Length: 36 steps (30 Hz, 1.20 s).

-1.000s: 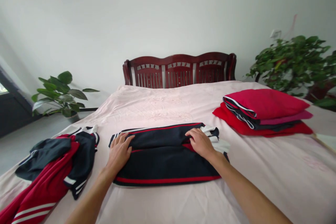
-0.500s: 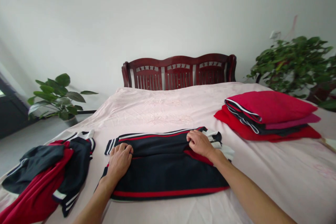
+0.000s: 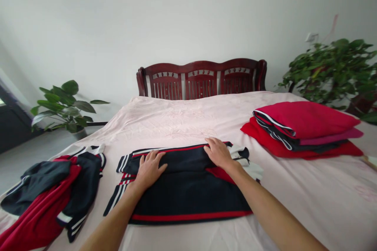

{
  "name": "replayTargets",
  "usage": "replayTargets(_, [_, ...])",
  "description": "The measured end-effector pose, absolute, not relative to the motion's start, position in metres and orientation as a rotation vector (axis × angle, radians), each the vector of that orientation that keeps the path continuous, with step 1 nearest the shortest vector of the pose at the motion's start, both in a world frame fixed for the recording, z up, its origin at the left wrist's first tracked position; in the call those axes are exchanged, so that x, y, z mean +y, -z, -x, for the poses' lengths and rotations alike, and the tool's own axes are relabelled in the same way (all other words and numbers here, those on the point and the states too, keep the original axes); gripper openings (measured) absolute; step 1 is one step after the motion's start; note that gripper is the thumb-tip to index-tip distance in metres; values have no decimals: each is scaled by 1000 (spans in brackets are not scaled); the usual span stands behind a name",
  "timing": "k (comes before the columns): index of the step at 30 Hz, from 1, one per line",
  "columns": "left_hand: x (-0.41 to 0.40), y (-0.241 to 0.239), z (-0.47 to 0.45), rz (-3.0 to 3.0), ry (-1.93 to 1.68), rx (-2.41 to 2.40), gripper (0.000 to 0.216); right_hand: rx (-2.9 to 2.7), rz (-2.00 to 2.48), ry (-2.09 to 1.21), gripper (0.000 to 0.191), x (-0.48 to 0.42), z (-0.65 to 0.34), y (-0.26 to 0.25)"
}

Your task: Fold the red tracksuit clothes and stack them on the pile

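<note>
Left hand [image 3: 149, 169] shifted inward, right hand [image 3: 219, 153] uncurled, fingers [image 3: 160, 157] parted on garment [image 3: 188, 196].

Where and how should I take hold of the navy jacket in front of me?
I'd lift the navy jacket by both ends: slide under the striped cuffs from the left and the white fabric from the right. It lies flat, longer from left to right, in loose layers, so supporting both ends should limit sagging.

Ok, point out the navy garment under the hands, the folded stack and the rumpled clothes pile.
Navy garment [image 3: 188, 190]: head view, on its dark nearer half.
Folded stack [image 3: 308, 120]: head view, on its red top piece.
Rumpled clothes pile [image 3: 55, 196]: head view, on its red fabric.
</note>
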State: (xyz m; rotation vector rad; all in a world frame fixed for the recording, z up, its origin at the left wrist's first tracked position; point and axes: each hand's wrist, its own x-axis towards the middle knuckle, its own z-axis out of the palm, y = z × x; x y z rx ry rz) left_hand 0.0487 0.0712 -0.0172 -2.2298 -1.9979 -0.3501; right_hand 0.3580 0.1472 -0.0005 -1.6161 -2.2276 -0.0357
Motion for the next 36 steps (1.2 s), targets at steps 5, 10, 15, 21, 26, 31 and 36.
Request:
replayTargets(5, [69, 41, -55, 2312, 147, -1990, 56, -2362, 1920, -139, 67, 143, -359, 35])
replayTargets(10, [58, 29, -28, 2342, 37, -2034, 61, -2214, 2077, -43, 72, 146, -377, 48])
replayTargets(15, [48, 32, -8, 2260, 8, -2061, 62, -2144, 2225, -48, 72, 148, -378, 45])
replayTargets(21, [48, 44, -5, 2244, 19, -2013, 61, -2183, 2222, -85, 69, 141, -380, 41])
replayTargets(26, [49, 48, -1, 2253, 99, -1982, 59, -2168, 2253, -68, 68, 134, -397, 40])
replayTargets(31, [48, 47, 0, 2259, 151, -2000, 58, -2085, 2278, -90, 67, 135, -417, 41])
replayTargets(36, [49, 48, 0, 2260, 195, -2007, 57, -2045, 2013, -249, 54, 136, -448, 40])
